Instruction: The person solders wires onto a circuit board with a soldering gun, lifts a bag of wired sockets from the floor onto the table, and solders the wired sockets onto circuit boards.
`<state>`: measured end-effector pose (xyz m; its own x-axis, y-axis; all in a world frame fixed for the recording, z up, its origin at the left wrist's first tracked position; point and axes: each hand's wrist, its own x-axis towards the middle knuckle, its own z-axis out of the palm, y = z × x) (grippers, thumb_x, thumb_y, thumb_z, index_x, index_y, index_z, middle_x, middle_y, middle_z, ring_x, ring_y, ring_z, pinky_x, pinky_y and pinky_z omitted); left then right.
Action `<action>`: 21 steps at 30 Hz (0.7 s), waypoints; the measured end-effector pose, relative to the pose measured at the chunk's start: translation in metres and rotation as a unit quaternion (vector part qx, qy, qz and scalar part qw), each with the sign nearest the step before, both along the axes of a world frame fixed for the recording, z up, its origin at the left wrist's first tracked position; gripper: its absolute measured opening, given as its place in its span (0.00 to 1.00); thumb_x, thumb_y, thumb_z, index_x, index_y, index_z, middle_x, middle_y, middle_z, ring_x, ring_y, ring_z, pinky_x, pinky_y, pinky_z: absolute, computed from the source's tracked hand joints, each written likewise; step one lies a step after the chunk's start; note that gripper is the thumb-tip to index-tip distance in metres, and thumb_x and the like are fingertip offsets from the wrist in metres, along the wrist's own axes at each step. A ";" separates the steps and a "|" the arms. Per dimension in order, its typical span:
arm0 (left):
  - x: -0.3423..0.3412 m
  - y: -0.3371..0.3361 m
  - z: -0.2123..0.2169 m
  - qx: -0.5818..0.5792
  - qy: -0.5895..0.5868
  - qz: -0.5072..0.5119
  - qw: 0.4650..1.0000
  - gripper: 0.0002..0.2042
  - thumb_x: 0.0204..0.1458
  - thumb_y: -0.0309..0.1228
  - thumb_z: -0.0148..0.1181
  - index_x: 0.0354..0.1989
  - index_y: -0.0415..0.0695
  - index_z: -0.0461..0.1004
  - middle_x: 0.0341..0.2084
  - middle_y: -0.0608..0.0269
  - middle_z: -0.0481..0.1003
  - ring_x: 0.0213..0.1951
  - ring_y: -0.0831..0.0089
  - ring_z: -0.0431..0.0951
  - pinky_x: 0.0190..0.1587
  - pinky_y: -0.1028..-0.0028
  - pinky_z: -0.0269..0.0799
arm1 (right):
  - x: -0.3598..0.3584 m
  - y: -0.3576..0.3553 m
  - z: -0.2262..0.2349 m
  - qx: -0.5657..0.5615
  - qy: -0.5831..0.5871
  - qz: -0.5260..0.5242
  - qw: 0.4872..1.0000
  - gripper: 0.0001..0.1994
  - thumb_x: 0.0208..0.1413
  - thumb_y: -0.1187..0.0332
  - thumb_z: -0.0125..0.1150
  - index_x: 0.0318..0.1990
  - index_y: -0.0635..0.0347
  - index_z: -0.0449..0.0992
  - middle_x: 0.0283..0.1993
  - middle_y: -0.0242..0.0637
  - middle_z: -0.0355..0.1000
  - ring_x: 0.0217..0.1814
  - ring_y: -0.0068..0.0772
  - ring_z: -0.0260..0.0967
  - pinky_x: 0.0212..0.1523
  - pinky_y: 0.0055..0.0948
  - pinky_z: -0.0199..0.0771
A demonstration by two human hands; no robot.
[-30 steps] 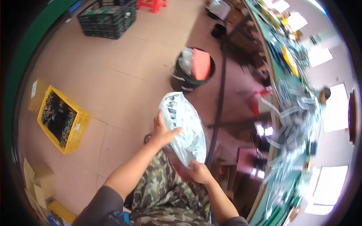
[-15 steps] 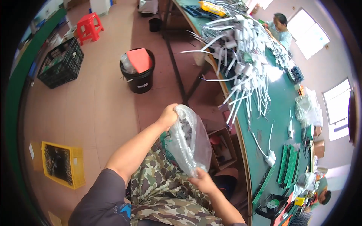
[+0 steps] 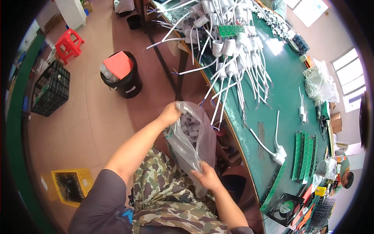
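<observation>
- Holding a clear plastic bag [image 3: 193, 136] of small white cylindrical parts over your camouflage-trousered lap, you keep it just beside the green surface [image 3: 286, 82].
- Your left hand [image 3: 170, 113] pinches the bag's crinkled top edge.
- Your right hand [image 3: 207, 176] is closed around the bag's lower end.
- White cabled fittings [image 3: 230, 58] lie tangled on the surface.
- A red square sheet tops the black bucket [image 3: 124, 76] on the floor.

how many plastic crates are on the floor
2: a black crate at the left by the red stool, and a yellow crate lower left beside the person's left arm. More may sit outside the camera's view.
</observation>
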<state>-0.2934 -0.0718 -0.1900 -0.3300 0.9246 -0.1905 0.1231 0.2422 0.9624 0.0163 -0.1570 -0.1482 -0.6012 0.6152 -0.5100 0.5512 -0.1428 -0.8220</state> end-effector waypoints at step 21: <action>0.069 -0.078 0.051 -0.228 0.377 -0.473 0.763 0.12 0.49 0.29 0.57 0.38 0.36 0.81 0.40 0.42 0.80 0.45 0.47 0.81 0.47 0.55 0.77 | -0.073 0.081 -0.116 0.150 -0.111 0.130 0.974 0.21 0.57 0.60 0.61 0.55 0.63 0.75 0.53 0.58 0.76 0.56 0.55 0.74 0.56 0.46 0.73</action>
